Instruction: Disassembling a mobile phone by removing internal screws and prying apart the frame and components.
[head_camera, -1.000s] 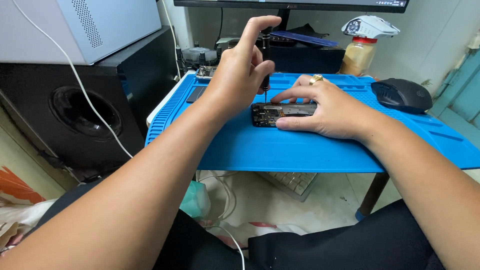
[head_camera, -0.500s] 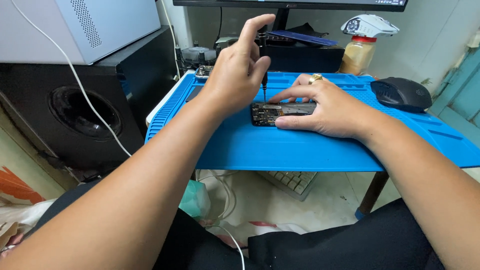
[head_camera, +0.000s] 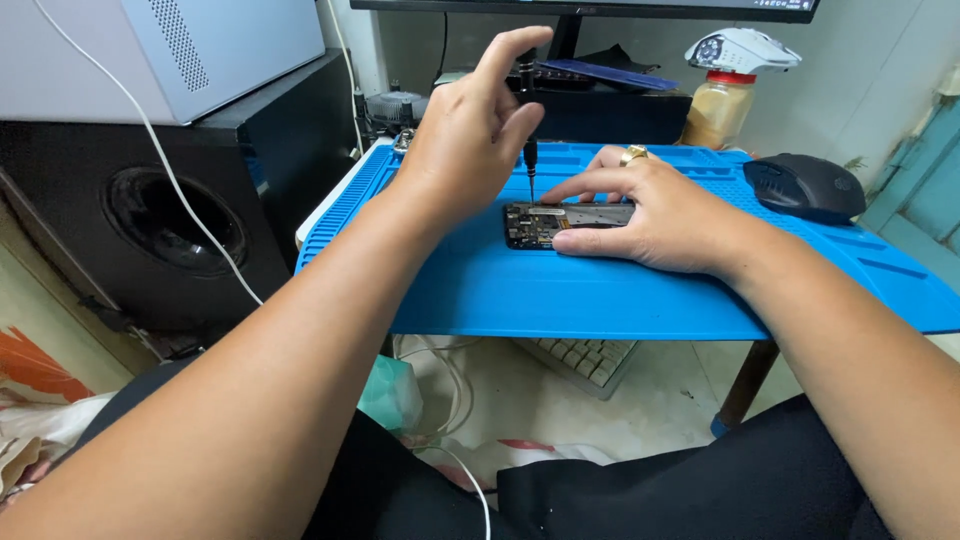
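The left hand (head_camera: 470, 140) pinches a small screwdriver (head_camera: 527, 150) straight up, tip down on the opened phone (head_camera: 545, 222), which lies sideways, pressed flat under the right hand (head_camera: 650, 215).

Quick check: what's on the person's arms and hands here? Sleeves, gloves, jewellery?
Both forearms are bare, with no sleeves in view. No gloves on the left hand or the right hand. The right hand wears a gold-coloured ring on one finger. No watch, wristband or other markings show on either wrist.
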